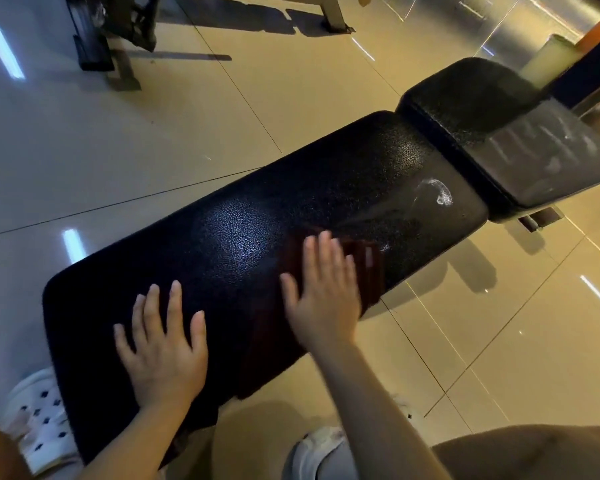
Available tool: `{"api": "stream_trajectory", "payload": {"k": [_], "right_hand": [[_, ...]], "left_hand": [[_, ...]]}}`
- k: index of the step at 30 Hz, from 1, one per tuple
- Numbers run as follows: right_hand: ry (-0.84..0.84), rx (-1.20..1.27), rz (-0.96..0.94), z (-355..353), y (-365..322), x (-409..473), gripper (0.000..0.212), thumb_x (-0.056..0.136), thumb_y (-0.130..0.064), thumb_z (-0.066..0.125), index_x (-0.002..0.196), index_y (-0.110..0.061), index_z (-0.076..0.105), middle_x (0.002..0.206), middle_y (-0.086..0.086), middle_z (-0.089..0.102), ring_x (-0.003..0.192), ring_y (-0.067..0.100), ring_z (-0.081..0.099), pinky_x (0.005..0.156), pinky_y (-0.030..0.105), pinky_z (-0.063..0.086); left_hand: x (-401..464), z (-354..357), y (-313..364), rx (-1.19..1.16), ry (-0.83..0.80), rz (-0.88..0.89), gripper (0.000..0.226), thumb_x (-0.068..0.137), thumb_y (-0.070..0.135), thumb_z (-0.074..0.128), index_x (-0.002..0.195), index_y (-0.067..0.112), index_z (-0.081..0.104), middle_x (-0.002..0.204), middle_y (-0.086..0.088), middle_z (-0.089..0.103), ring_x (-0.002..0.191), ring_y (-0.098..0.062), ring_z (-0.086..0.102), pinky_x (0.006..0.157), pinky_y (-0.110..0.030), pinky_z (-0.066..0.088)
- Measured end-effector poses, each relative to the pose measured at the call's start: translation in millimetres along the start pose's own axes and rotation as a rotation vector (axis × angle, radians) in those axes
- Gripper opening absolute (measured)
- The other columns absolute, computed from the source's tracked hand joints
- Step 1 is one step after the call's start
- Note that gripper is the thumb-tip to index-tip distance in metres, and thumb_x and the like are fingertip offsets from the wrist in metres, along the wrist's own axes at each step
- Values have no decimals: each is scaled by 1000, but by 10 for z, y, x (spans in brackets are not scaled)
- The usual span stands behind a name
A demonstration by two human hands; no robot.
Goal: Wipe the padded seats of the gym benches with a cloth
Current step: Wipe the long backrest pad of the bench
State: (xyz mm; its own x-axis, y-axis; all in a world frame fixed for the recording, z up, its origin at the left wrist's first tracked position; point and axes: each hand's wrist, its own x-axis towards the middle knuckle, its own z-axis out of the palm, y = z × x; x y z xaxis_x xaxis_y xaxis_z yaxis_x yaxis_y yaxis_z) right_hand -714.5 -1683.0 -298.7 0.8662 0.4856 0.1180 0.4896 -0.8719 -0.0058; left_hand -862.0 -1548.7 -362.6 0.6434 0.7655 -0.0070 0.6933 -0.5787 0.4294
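Flat and spread, the right hand (323, 292) is making no closed grip but pressing a dark red cloth (368, 268) against the long black seat pad (257, 216), near its right edge, while the left hand (163, 344) is resting open, fingers straight, on the nearer end of the pad. The wiping step appears to be under way, and the next pass is probably calling for a push toward the white smear (437, 194) at the far end and the streaked shorter pad (499, 133) beyond. Both pads are showing pebbled, vinyl-like, glossy upholstery with rounded corners, over a shiny tiled floor (118, 133).
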Motion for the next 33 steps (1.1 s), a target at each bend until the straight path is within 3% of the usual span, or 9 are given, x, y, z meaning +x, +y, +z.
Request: {"api": "stream_trajectory", "payload": {"k": [2,5,8,13,17,22,25,28,33], "right_hand": [[32,-60,144,-139,403,256,70,97,-55,21,154,-13,25,161,9,20,149,25,17,120,39,4],[-71,-87,312,-359,873,561,68,102,-54,17,157,-16,6,164,6,0,151,21,-3,122,41,-3],[-38,-65,403,-372,825,620,67,103,-49,21,157,-13,7,164,9,2,151,25,-1,122,44,-3],[11,-54,200,-106,27,163,69,96,-49,26,151,-7,32,158,15,27,147,33,22,118,48,8],[-39,-11,12,79,-580,-353,65,97,-48,31,149,-9,35,157,13,29,147,29,23,115,47,15],[-24,23,-17,91,-477,-303,64,97,-52,31,148,-14,38,156,7,34,145,23,28,113,42,19],[25,-13,90,-3,-63,0,68,97,-55,25,151,-14,33,158,7,30,147,23,25,118,40,11],[6,-66,254,-193,495,371,74,95,-58,10,156,-16,14,163,5,10,151,21,7,121,38,-3],[0,-50,357,-256,541,477,67,99,-50,11,156,-15,12,163,6,9,151,23,4,122,41,-4]], "left_hand": [[-2,11,-6,4,-6,9,67,94,56,11,152,23,20,159,-11,21,147,-29,14,115,-55,8],[-4,18,-20,-3,-2,11,64,94,55,13,151,25,17,158,-10,21,146,-28,15,114,-56,10],[4,22,-23,-8,4,4,63,94,54,16,150,25,18,157,-10,25,145,-29,18,113,-57,13],[11,23,-14,7,-6,-1,62,95,52,20,149,23,23,155,-13,31,143,-32,24,111,-59,18],[-4,17,-28,26,-33,-2,63,94,51,20,149,21,29,153,-14,33,142,-33,27,110,-60,20],[22,44,-15,29,-32,-52,61,92,56,16,147,31,21,156,-7,28,144,-26,22,113,-57,16],[29,22,16,11,-46,-43,62,91,57,12,148,32,19,157,-2,21,146,-23,17,115,-54,12],[29,27,-10,0,-28,-37,62,92,56,15,148,31,21,156,-3,24,145,-24,21,114,-54,14],[27,28,13,-11,-35,-39,62,91,56,16,148,31,23,156,-3,25,144,-25,22,113,-56,14]]}}
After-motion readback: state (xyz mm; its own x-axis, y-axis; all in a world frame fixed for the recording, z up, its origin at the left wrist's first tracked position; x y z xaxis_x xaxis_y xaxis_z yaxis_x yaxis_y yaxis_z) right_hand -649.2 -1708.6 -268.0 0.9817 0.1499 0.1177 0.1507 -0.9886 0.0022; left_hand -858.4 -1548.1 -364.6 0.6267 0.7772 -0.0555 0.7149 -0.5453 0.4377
